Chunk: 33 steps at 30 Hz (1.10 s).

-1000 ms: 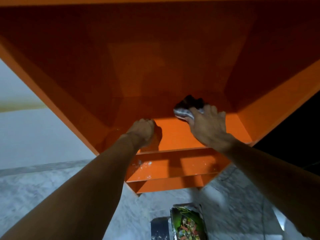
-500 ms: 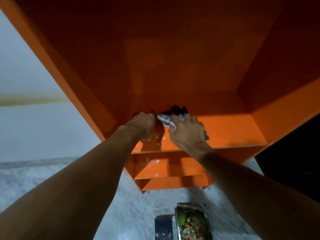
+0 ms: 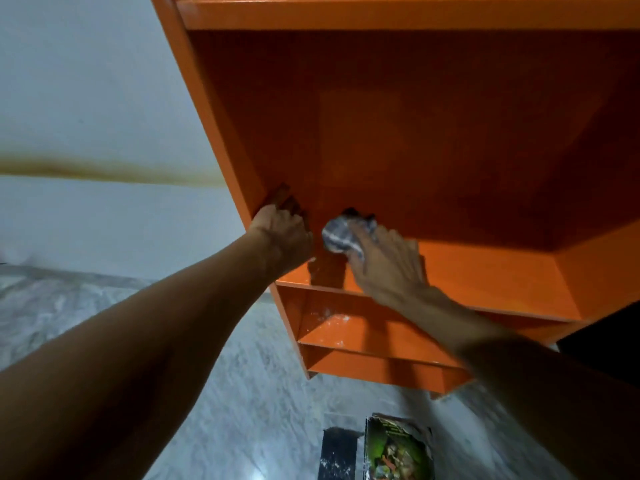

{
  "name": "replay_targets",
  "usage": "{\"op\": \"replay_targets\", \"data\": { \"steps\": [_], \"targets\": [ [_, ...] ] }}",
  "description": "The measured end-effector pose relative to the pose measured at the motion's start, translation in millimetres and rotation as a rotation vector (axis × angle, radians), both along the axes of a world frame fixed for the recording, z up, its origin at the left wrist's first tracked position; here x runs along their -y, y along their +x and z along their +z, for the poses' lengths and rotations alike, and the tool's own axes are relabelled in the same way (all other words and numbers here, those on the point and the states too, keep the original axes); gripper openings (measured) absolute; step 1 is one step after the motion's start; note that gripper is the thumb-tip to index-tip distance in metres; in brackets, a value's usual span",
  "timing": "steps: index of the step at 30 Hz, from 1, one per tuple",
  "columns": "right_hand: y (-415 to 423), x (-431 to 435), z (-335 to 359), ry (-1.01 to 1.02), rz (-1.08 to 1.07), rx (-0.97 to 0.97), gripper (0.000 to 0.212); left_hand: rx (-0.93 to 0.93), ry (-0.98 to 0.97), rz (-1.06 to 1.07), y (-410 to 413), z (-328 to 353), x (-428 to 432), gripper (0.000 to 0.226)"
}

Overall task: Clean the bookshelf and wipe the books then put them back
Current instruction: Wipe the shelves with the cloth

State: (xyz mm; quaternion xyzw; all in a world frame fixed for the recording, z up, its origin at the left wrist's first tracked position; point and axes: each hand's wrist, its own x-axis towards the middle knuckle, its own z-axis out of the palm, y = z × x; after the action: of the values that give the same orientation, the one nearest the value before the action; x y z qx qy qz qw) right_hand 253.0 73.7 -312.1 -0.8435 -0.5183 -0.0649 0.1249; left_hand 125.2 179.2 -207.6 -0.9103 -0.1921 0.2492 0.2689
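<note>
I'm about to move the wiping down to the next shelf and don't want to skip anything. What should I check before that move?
1. Cloth under the right hand, pressed on the shelf board: ok.
2. Left hand braced on the bookshelf at its left side panel: ok. How firm the grip is: cannot tell.
3. Board being wiped free of books: ok.
4. Lower shelf clean: not ok, white specks show on it.
5. Green-covered book and dark book on the floor, apart from the shelves: ok. Already wiped: cannot tell.
</note>
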Motion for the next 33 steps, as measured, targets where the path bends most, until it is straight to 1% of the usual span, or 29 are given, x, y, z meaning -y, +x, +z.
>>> {"op": "replay_targets", "data": {
  "steps": [2, 3, 4, 5, 7, 10, 11, 13, 14, 15, 17, 18, 19, 21, 22, 24, 26, 27, 29, 31, 32, 33],
  "targets": [
    [20.6, -20.5, 2.0, -0.19, -0.127, -0.1, 0.049, -0.037, 0.101, -0.031, -7.0, 9.3, 5.6, 0.053],
    [24.6, -27.0, -3.3, -0.281, -0.168, -0.136, 0.05, -0.082, 0.145, 0.0, -11.9, 7.6, 7.1, 0.055],
    [26.3, -32.8, -8.2, -0.35, -0.188, -0.163, 0.051, -0.13, 0.179, 0.023, -16.3, 5.7, 7.2, 0.056],
    [25.1, -39.6, -12.0, -0.363, -0.19, -0.161, 0.051, -0.178, 0.219, 0.026, -18.8, 1.9, 5.6, 0.056],
    [17.1, -56.5, -14.0, -0.329, -0.148, -0.167, 0.049, -0.202, 0.232, 0.019, -19.7, -0.5, 4.7, 0.052],
    [2.5, -81.1, -10.8, -0.292, -0.074, -0.203, 0.041, -0.129, 0.191, 0.009, -19.1, -0.1, 5.2, 0.058],
    [-2.1, -88.4, -11.7, -0.272, -0.02, -0.182, 0.043, -0.115, 0.196, 0.006, -19.1, 1.1, 6.1, 0.06],
    [-9.5, -98.5, -16.0, -0.198, 0.111, -0.136, 0.057, -0.105, 0.196, -0.018, -20.3, 1.9, 6.4, 0.061],
    [-11.9, -100.8, -17.8, -0.185, 0.136, -0.145, 0.062, -0.097, 0.194, -0.021, -20.9, 1.0, 5.8, 0.06],
    [-14.6, -100.3, -17.6, -0.185, 0.135, -0.15, 0.06, -0.109, 0.197, -0.021, -21.9, 1.2, 5.8, 0.059],
    [-19.5, -92.8, -18.1, -0.232, 0.131, -0.108, 0.043, -0.111, 0.195, -0.019, -23.8, -0.2, 4.4, 0.051],
    [-22.4, -86.4, -18.8, -0.224, 0.147, -0.079, 0.036, -0.106, 0.188, -0.012, -24.3, -1.9, 3.1, 0.047],
    [-25.8, -79.4, -20.5, -0.173, 0.181, -0.074, 0.034, -0.098, 0.18, -0.008, -24.6, -3.3, 1.6, 0.044],
    [-34.4, -64.2, -23.5, -0.048, 0.263, -0.136, 0.044, -0.1, 0.177, -0.009, -25.1, -5.1, -0.1, 0.042],
    [-39.7, -57.1, -27.7, -0.018, 0.3, -0.153, 0.045, -0.108, 0.185, -0.016, -25.3, -5.3, -0.9, 0.043],
    [-51.8, -45.2, -33.0, -0.035, 0.34, -0.097, 0.038, -0.105, 0.2, -0.039, -25.5, -4.4, -1.7, 0.045],
    [-59.6, -35.4, -34.8, -0.037, 0.37, -0.021, 0.038, -0.096, 0.215, -0.063, -27.1, -3.5, -1.2, 0.05],
    [-62.7, -30.8, -31.5, -0.039, 0.408, -0.029, 0.038, -0.101, 0.222, -0.075, -28.0, -4.1, -1.4, 0.051],
    [-68.5, -18.7, -18.9, -0.117, 0.562, -0.137, 0.03, -0.102, 0.235, -0.087, -28.9, -6.8, -2.1, 0.052],
    [-76.8, -4.4, -9.2, -0.278, 0.732, -0.295, 0.021, -0.093, 0.237, -0.081, -29.8, -9.1, -3.3, 0.058],
    [-82.7, 3.3, -6.5, -0.333, 0.75, -0.354, 0.019, -0.086, 0.227, -0.078, -30.4, -10.4, -3.8, 0.059],
    [-88.0, 9.5, -5.7, -0.344, 0.721, -0.398, 0.019, -0.077, 0.22, -0.082, -30.7, -11.8, -5.0, 0.059]
  ]
}}
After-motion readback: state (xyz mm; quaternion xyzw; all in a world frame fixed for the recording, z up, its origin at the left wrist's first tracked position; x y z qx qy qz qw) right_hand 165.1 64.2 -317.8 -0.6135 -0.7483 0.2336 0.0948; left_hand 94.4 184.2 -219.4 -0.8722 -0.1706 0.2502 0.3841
